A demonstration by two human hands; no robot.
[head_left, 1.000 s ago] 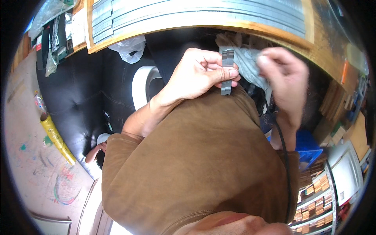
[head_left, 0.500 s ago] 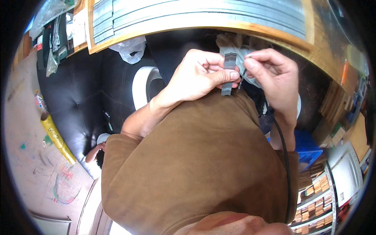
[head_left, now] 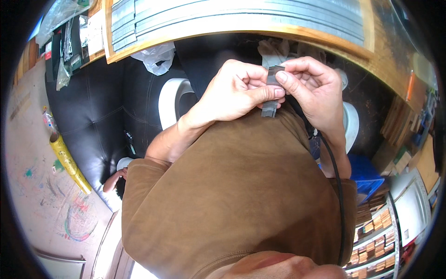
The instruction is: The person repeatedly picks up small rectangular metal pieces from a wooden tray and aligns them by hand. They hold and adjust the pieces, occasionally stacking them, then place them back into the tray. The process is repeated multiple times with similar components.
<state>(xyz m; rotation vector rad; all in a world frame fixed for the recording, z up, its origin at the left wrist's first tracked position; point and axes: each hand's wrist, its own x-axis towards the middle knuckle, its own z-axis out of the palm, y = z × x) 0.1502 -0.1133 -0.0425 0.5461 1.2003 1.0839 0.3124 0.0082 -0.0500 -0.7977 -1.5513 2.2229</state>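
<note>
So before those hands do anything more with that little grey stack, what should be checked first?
1. Left hand grips the grey stack: ok, thumb lies across it.
2. Right hand on the stack's top: ok, fingertips pinch it.
3. Pieces lined up evenly: cannot tell, too small.
4. Stack's lower end free: ok, it hangs just above the brown shirt.
5. Black cable away from the fingers: ok, it runs down beside the right forearm.
</note>
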